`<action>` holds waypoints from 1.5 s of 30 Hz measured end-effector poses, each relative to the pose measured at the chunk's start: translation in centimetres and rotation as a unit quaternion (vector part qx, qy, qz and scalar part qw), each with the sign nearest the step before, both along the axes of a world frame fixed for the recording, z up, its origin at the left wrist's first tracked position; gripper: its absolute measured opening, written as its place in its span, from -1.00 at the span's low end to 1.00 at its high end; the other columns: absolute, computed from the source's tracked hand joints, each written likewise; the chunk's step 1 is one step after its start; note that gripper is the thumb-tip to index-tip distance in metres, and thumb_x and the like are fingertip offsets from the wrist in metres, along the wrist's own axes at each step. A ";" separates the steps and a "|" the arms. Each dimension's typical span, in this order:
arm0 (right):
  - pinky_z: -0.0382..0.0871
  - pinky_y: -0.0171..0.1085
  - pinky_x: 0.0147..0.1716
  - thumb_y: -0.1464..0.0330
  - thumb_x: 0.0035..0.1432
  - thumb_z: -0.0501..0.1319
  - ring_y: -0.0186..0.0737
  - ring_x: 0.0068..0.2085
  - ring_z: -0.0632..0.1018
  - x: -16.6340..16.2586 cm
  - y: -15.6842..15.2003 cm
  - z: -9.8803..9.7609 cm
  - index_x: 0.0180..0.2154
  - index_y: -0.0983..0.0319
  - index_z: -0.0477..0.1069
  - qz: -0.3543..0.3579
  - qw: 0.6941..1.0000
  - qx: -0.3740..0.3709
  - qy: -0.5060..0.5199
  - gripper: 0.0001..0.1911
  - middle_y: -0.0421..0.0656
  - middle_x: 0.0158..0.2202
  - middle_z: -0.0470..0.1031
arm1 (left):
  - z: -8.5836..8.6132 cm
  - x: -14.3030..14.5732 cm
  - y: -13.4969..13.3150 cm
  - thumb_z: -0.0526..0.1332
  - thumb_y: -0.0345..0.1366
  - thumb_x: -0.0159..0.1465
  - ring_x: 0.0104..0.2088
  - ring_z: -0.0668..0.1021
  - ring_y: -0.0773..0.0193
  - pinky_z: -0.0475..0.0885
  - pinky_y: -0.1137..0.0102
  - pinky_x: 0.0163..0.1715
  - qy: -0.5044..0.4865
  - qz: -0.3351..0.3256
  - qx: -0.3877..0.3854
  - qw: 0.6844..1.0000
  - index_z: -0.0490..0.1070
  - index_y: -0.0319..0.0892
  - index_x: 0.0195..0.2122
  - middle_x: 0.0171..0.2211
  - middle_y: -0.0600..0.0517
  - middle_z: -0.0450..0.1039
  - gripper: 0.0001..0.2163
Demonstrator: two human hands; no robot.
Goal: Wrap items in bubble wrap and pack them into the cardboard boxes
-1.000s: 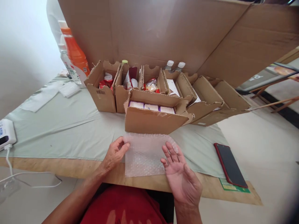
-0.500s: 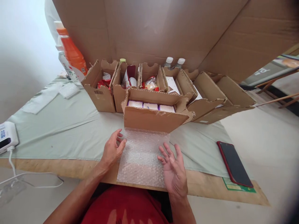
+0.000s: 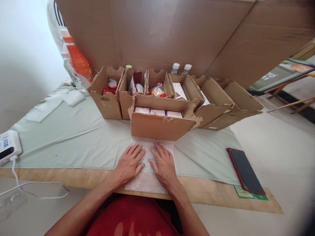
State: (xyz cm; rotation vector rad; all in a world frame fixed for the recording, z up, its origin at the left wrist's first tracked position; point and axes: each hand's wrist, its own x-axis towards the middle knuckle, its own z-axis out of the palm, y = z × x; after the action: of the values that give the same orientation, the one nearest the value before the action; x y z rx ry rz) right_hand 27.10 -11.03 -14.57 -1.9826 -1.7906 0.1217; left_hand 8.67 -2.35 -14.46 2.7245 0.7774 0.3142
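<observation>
A sheet of bubble wrap (image 3: pixel 147 183) lies flat at the table's front edge, its far end against a cardboard box. Palm down on its left part rests my left hand (image 3: pixel 130 164), fingers stretched out. My right hand (image 3: pixel 164 165) lies flat on the right part, fingers extended and a little spread. Neither hand grips anything. Just beyond the fingertips stands the open cardboard box (image 3: pixel 159 127), with white-topped, purple-edged packs (image 3: pixel 157 112) side by side in it.
Behind is a row of open cardboard bins (image 3: pixel 105 106) holding packets and papers. An orange bottle (image 3: pixel 78 60) stands back left. A white device (image 3: pixel 10 147) with a cable sits at left, a red-cased phone (image 3: pixel 246 170) at right. A large cardboard panel (image 3: pixel 157 36) rises behind.
Both hands have come inward and down from the sides of the bubble wrap, and now press flat on it. The view has shifted slightly.
</observation>
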 end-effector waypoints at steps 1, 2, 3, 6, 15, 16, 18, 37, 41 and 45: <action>0.30 0.15 0.16 0.25 0.36 0.10 0.17 0.31 0.34 0.9 -0.6 -0.3 0.20 0.22 0.41 -0.022 0.999 -0.002 -0.026 -0.56 0.08 0.29 0.38 | -0.1 -0.3 0.2 0.19 -0.24 0.37 0.40 0.23 -0.12 0.15 -0.07 0.35 0.006 -0.005 0.006 1.000 0.28 -0.23 0.30 0.38 -0.23 0.21 -0.52; 0.30 0.13 0.15 0.23 0.39 0.07 0.16 0.30 0.35 2.0 -1.4 -0.5 0.20 0.24 0.41 -0.047 0.998 -0.002 -0.050 -0.55 0.09 0.28 0.38 | -0.1 -0.6 0.3 0.18 -0.23 0.38 0.40 0.22 -0.09 0.13 -0.04 0.36 0.011 -0.008 0.011 1.000 0.27 -0.22 0.31 0.39 -0.21 0.19 -0.52; 0.31 0.11 0.14 0.22 0.40 0.04 0.14 0.29 0.37 3.2 -2.3 -0.7 0.19 0.25 0.41 -0.074 0.995 -0.001 -0.070 -0.55 0.09 0.28 0.39 | 0.0 -0.8 0.4 0.17 -0.23 0.39 0.41 0.22 -0.07 0.12 -0.02 0.37 0.014 -0.011 0.014 1.000 0.27 -0.20 0.31 0.40 -0.19 0.19 -0.52; 0.35 0.09 0.09 0.19 0.43 -0.01 0.15 0.23 0.43 6.0 -4.7 -0.8 0.14 0.29 0.44 -0.147 0.982 0.013 -0.114 -0.54 0.13 0.23 0.43 | 0.6 -1.0 0.4 0.20 -0.25 0.37 0.40 0.24 -0.08 0.15 0.00 0.36 0.016 -0.017 0.008 1.000 0.31 -0.21 0.27 0.38 -0.20 0.23 -0.55; 0.29 0.00 0.15 0.34 0.36 0.09 0.05 0.29 0.37 -0.7 -1.7 0.5 0.17 0.20 0.41 0.024 0.995 0.022 -0.092 -0.61 0.01 0.30 0.36 | 1.4 0.0 -0.7 0.21 -0.24 0.36 0.40 0.23 -0.09 0.16 -0.05 0.35 0.000 -0.058 0.015 0.998 0.30 -0.17 0.29 0.37 -0.20 0.23 -0.53; 0.28 0.01 0.15 0.34 0.36 0.10 0.05 0.29 0.38 -0.9 -1.7 0.4 0.17 0.20 0.41 0.033 0.995 0.015 -0.093 -0.61 0.00 0.30 0.37 | 1.0 -0.3 -0.6 0.21 -0.21 0.37 0.40 0.24 -0.08 0.15 -0.04 0.35 0.007 -0.063 0.013 0.998 0.29 -0.15 0.30 0.38 -0.18 0.22 -0.52; 0.27 0.03 0.14 0.30 0.37 0.11 0.07 0.27 0.39 0.0 -2.5 -0.1 0.17 0.19 0.41 0.020 0.994 0.017 -0.107 -0.61 0.00 0.29 0.39 | 0.3 -0.8 -0.3 0.21 -0.17 0.38 0.41 0.21 -0.05 0.12 -0.02 0.37 0.011 -0.068 0.012 0.998 0.28 -0.12 0.31 0.41 -0.14 0.18 -0.51; 0.28 0.00 0.08 0.27 0.41 0.09 0.06 0.21 0.44 1.2 -10.2 -0.4 0.17 0.21 0.35 -0.025 0.990 0.064 -0.124 -0.64 0.05 0.22 0.43 | 1.6 -6.0 -3.6 0.27 -0.32 0.30 0.45 0.11 -0.09 0.14 -0.05 0.37 0.016 -0.106 -0.021 0.994 0.27 -0.12 0.30 0.43 -0.18 0.10 -0.47; 0.31 -0.01 0.08 0.27 0.39 0.11 0.05 0.19 0.46 2.7 -12.8 0.2 0.18 0.21 0.33 -0.042 0.991 0.077 -0.099 -0.62 0.08 0.21 0.43 | 1.8 -7.0 -4.0 0.27 -0.36 0.26 0.44 0.11 -0.09 0.12 -0.10 0.37 -0.015 -0.103 -0.031 0.994 0.35 -0.15 0.23 0.40 -0.19 0.17 -0.51; 0.34 -0.02 0.09 0.27 0.36 0.13 0.03 0.22 0.44 2.3 -13.6 1.1 0.24 0.19 0.30 0.020 0.995 0.050 -0.086 -0.54 0.05 0.25 0.40 | 1.5 -7.5 -4.5 0.28 -0.42 0.21 0.42 0.17 -0.09 0.14 -0.12 0.36 -0.024 -0.111 -0.028 0.993 0.39 -0.15 0.17 0.36 -0.17 0.26 -0.53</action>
State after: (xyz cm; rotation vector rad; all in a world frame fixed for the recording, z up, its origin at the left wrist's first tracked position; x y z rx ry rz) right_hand 29.37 -24.67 -13.44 -1.9372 -1.9042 -0.1273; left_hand 1.18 -6.86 -12.94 2.7067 0.4577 0.3033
